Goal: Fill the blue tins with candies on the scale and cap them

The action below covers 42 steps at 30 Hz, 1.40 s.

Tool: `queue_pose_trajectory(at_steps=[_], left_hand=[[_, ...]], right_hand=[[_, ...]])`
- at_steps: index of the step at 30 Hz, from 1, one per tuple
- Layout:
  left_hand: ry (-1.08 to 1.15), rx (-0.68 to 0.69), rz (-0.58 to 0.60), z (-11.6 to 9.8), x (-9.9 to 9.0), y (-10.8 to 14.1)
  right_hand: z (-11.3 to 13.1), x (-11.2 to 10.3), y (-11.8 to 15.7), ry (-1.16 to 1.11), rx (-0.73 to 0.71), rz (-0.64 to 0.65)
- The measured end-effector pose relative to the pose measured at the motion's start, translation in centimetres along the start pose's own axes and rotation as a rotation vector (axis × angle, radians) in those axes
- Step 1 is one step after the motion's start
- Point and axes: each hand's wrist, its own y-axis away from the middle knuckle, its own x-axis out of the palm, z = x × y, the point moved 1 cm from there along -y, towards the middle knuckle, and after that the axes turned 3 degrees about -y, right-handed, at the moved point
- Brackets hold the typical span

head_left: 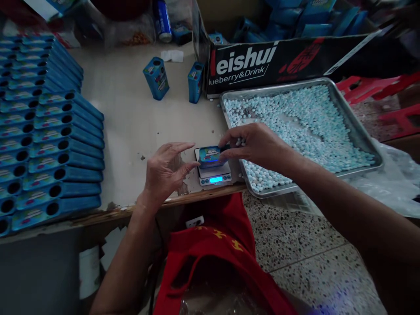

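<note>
A small digital scale with a lit blue display sits at the table's front edge. On it lies a small blue candy box, its printed face up. My left hand is just left of the box, thumb and fingers apart and holding nothing. My right hand is at the box's right end, with several pale candies held in its curled fingers. Its fingertips cover that end of the box, so whether they touch it is hard to tell. Beside it, a metal tray holds many pale blue candies.
Rows of blue boxes with round holes fill the left side. Two more boxes, a wider one and a narrower one, stand behind the scale. A black carton with blue boxes is at the back, near a blue can.
</note>
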Motion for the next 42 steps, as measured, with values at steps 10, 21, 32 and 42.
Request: queue_pose_trajectory(at_steps=[10,21,32,42], left_hand=[[0.154,-0.235,0.005,2.9,-0.3,3.2],[0.256,-0.292,-0.025,4.1,0.0,5.3],[0.230,-0.285,-0.040,4.7,-0.1,6.3],[0.205,-0.343,0.017,3.6,-0.9,5.3]], right_hand=[[-1.7,-2.6,0.3,-0.804,0.382,-0.190],[0.2,-2.4,1.5,-0.712,0.424,-0.098],[0.5,-1.6,1.2,-0.494,0.259,-0.136],[2.9,-1.2,0.2,-0.116,0.147,-0.052]])
